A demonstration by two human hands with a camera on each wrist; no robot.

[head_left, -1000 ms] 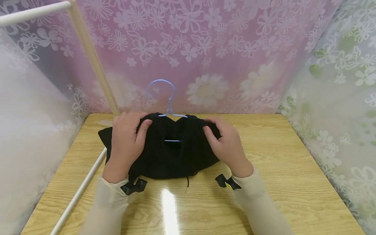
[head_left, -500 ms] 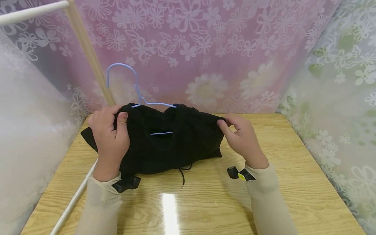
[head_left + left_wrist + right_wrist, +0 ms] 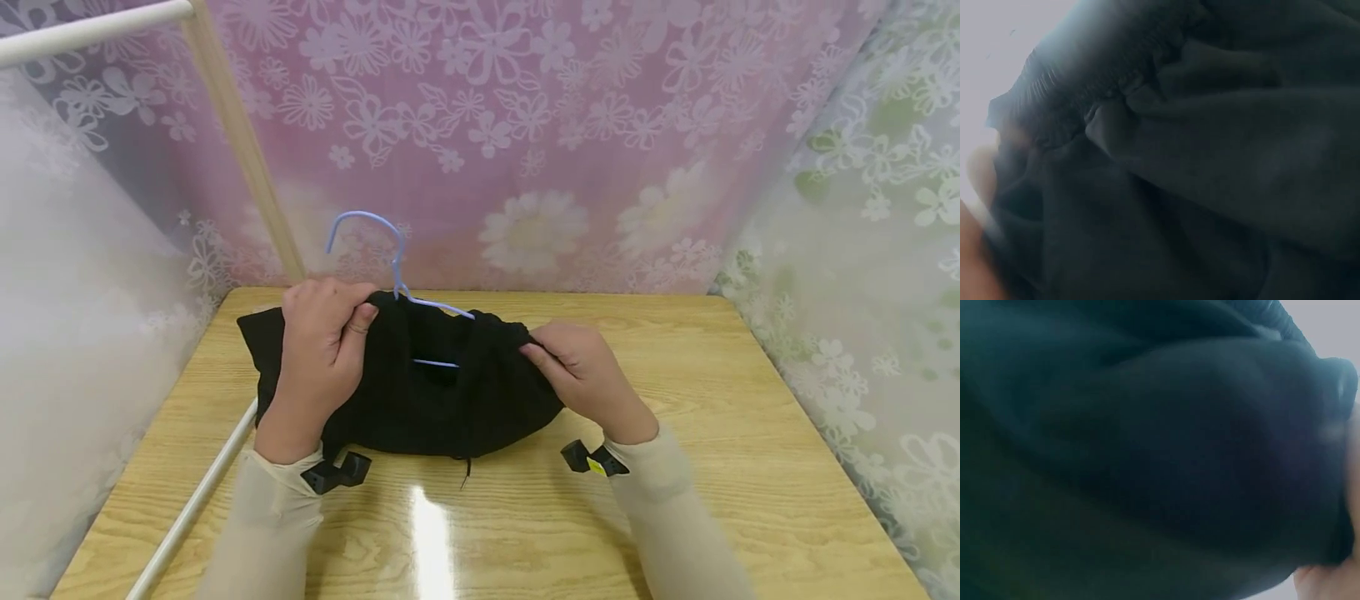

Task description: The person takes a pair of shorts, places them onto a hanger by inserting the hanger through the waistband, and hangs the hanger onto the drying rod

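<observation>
A black garment [image 3: 435,421] with a gathered, elastic-looking edge [image 3: 1060,87] hangs between both hands on a light blue wire hanger. The hook of the hanger [image 3: 398,250] rises above the cloth, and its lower bar [image 3: 436,363] shows through an opening in the middle. My left hand [image 3: 318,354] grips the garment's upper left part, thumb in front. On the right side, my right hand [image 3: 588,375] pinches the upper edge between thumb and fingers. A thin dark cord [image 3: 467,473] dangles below the cloth. Dark fabric fills most of both wrist views; most fingers are hidden behind it.
A rack stands at the left, with a white top bar [image 3: 97,32], a wooden post [image 3: 243,146] and a white lower bar [image 3: 193,504]. Underneath is a wood-grain table [image 3: 525,533]. Floral curtains [image 3: 532,108] hang behind and at the sides.
Half a second ago the garment and hanger were raised and shifted left; now they are lower and further right. My right hand has moved left, nearer my left hand, and the hanger tilts down rightward.
</observation>
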